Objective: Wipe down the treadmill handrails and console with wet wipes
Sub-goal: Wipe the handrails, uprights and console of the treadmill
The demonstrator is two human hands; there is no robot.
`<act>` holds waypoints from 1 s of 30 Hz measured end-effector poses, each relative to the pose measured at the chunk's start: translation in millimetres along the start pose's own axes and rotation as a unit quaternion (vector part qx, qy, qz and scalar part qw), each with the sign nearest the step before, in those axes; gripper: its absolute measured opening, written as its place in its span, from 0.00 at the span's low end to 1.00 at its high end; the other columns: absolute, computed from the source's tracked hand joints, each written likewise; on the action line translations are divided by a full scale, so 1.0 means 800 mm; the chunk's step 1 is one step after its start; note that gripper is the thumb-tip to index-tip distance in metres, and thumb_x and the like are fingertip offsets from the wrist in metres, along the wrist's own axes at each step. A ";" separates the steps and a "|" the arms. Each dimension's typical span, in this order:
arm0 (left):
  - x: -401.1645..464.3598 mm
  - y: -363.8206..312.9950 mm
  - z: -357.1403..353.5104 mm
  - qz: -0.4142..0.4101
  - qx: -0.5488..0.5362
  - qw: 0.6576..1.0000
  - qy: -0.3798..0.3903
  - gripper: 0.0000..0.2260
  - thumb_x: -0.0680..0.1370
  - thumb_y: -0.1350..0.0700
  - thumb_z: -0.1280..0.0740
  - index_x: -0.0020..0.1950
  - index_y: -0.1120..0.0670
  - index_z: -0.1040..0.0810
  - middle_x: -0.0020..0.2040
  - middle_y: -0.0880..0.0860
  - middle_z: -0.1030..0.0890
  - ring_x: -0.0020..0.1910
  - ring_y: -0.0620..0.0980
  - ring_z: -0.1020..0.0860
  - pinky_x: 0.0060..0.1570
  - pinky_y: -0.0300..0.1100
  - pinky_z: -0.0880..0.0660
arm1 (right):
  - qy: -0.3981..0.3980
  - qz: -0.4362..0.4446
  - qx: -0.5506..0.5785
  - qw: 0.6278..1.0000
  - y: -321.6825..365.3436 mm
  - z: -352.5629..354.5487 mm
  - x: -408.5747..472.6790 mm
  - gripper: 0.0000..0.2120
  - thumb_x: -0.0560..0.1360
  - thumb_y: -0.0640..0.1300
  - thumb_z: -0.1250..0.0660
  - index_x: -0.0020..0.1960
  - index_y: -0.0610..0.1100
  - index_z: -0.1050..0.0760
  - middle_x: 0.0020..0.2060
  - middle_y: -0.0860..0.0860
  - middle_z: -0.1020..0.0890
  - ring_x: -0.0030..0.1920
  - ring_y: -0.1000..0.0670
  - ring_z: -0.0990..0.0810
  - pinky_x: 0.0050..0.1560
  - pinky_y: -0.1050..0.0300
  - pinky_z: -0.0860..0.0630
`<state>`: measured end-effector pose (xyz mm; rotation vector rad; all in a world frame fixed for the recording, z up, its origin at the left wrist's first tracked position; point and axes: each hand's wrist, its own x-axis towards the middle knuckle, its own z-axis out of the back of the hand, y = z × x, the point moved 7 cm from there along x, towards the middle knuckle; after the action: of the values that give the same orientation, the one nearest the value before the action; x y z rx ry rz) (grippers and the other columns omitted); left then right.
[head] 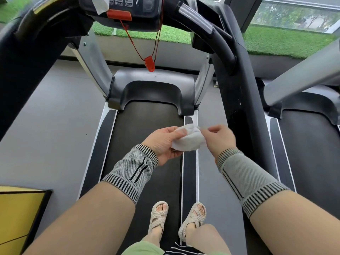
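A crumpled white wet wipe (189, 139) sits between my two hands above the treadmill belt (147, 137). My left hand (163, 142) cups and grips it from the left, thumb on top. My right hand (219, 138) pinches its right edge with fingertips. The console (136, 8) is overhead at the top, with a second white wipe (98, 5) lying on its left part. The right handrail (237, 89) runs down just right of my right hand. The left handrail (24, 57) curves along the upper left.
A red safety clip (149, 63) hangs on a red cord from the console. Another treadmill (309, 144) stands at the right. A yellow box (16, 214) sits low at the left. My sandalled feet (176, 218) stand on the belt. Green turf lies beyond.
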<state>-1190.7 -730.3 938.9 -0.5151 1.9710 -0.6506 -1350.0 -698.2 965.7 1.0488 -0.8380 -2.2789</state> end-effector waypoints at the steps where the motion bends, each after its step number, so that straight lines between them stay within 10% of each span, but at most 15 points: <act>1: 0.001 -0.001 0.001 0.004 -0.015 1.000 -0.014 0.02 0.77 0.56 0.33 0.46 0.54 0.24 0.40 0.52 0.20 0.37 0.48 0.22 0.30 0.37 0.25 | -0.071 0.076 -0.061 0.993 0.012 0.013 -0.002 0.10 0.72 0.45 0.32 0.51 0.45 0.25 0.46 0.52 0.22 0.46 0.51 0.22 0.48 0.57 0.25; 4: 0.010 0.000 0.011 -0.001 -0.025 0.998 -0.059 0.05 0.76 0.56 0.31 0.50 0.55 0.23 0.41 0.52 0.19 0.37 0.47 0.22 0.29 0.35 0.26 | -0.121 0.286 -0.067 0.948 0.046 0.020 -0.027 0.06 0.74 0.44 0.34 0.51 0.47 0.23 0.50 0.55 0.25 0.49 0.56 0.26 0.50 0.66 0.29; 7: 0.015 0.000 0.011 -0.011 -0.005 0.998 -0.066 0.06 0.76 0.55 0.31 0.51 0.55 0.22 0.42 0.51 0.19 0.38 0.47 0.22 0.31 0.35 0.26 | -0.011 0.328 -0.105 0.939 0.048 -0.008 -0.030 0.15 0.74 0.48 0.33 0.59 0.46 0.23 0.58 0.55 0.24 0.54 0.59 0.27 0.57 0.68 0.31; 14: 0.023 0.001 -0.002 -0.013 -0.038 0.999 -0.017 0.13 0.79 0.57 0.35 0.58 0.63 0.21 0.49 0.59 0.17 0.42 0.52 0.19 0.40 0.43 0.24 | 0.164 0.195 -0.050 0.966 0.016 -0.038 -0.018 0.08 0.74 0.47 0.33 0.50 0.46 0.19 0.36 0.48 0.20 0.37 0.53 0.24 0.44 0.52 0.24; 17: 0.023 0.001 -0.009 -0.031 -0.011 0.999 -0.006 0.10 0.80 0.57 0.38 0.54 0.60 0.20 0.40 0.53 0.18 0.33 0.46 0.22 0.30 0.36 0.29 | 0.204 0.143 0.027 0.968 0.013 -0.039 -0.017 0.10 0.69 0.50 0.29 0.47 0.47 0.19 0.42 0.44 0.17 0.41 0.50 0.22 0.50 0.46 0.22; 30: 0.024 0.009 -0.019 -0.088 -0.066 0.993 -0.041 0.04 0.78 0.65 0.36 0.51 0.58 0.23 0.44 0.56 0.19 0.38 0.48 0.20 0.31 0.37 0.24 | 0.163 -0.026 0.216 0.962 -0.020 -0.012 -0.009 0.09 0.73 0.31 0.38 0.50 0.38 0.23 0.44 0.43 0.19 0.43 0.47 0.21 0.51 0.48 0.22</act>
<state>-1213.4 -733.1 927.6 -0.7930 1.9137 -0.5997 -1341.0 -685.9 953.0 1.6017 -1.2032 -1.9231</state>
